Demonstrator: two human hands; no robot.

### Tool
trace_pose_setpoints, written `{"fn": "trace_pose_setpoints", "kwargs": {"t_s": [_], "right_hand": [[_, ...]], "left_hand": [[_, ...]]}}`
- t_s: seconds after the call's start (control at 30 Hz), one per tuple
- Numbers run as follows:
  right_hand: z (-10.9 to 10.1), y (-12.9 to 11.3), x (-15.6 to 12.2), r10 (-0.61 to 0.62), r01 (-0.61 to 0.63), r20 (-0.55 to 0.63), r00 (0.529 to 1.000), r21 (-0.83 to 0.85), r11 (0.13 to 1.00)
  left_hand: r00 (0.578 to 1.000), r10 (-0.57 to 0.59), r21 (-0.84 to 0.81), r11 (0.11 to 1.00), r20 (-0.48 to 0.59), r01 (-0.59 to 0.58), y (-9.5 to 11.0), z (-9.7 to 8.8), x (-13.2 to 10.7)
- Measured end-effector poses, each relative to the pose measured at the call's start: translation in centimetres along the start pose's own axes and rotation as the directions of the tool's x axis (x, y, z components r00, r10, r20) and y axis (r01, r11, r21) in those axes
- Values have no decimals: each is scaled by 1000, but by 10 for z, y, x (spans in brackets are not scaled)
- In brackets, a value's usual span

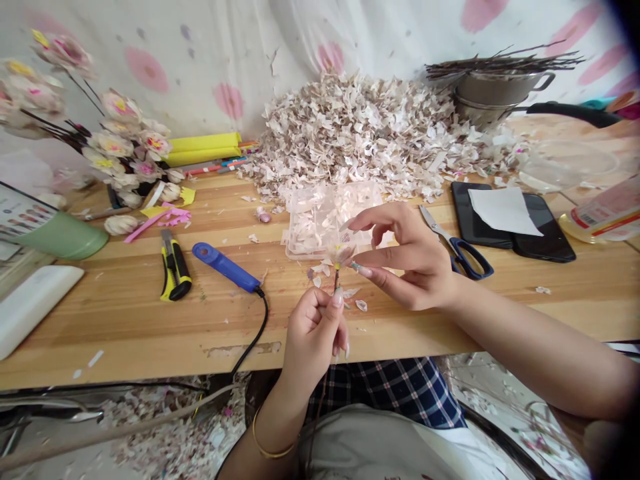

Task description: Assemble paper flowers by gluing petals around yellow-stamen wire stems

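Between the thumb and fingers of my left hand (316,323) is the thin dark stem of a small handmade flower (341,255). The flower has pale petals around a yellow base and stands upright at the stem's top. My right hand (413,260) is at the flower's right side, thumb and a finger pinched at a petal's edge, with the index finger raised and bent above. Just behind the flower lies a clear compartment box (313,253) holding pale petals. A few loose petals (361,305) are scattered on the wooden table below it.
A large heap of pale petals (350,133) covers the table's back. Scissors (470,257) and dark phones (545,233) lie right; a utility knife (175,267) and blue corded tool (225,267) lie left. Finished flowers (120,143) stand back left, pots (493,93) with twigs back right.
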State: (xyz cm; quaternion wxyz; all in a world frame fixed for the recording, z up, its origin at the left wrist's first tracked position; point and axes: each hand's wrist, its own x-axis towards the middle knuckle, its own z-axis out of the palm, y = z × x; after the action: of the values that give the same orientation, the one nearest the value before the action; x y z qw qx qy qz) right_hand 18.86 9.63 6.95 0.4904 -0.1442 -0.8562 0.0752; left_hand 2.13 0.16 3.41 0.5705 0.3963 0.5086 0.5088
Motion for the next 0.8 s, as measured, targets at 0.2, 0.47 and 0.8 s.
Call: {"fn": "trace_pose_setpoints", "kwargs": {"t_s": [0.2, 0.47, 0.8], "right_hand": [[1, 1, 0, 35, -35, -17, 999, 24, 999], [1, 0, 1, 181, -170, -60, 982, 156, 973], [3, -3, -2, 333, -268, -204, 921, 291, 918]], "left_hand": [[1000, -5, -6, 1000, 16, 5, 0, 0, 0], [1000, -2, 2, 1000, 6, 2, 0, 0, -1], [998, 67, -144, 987, -19, -69, -2, -2, -5]]}}
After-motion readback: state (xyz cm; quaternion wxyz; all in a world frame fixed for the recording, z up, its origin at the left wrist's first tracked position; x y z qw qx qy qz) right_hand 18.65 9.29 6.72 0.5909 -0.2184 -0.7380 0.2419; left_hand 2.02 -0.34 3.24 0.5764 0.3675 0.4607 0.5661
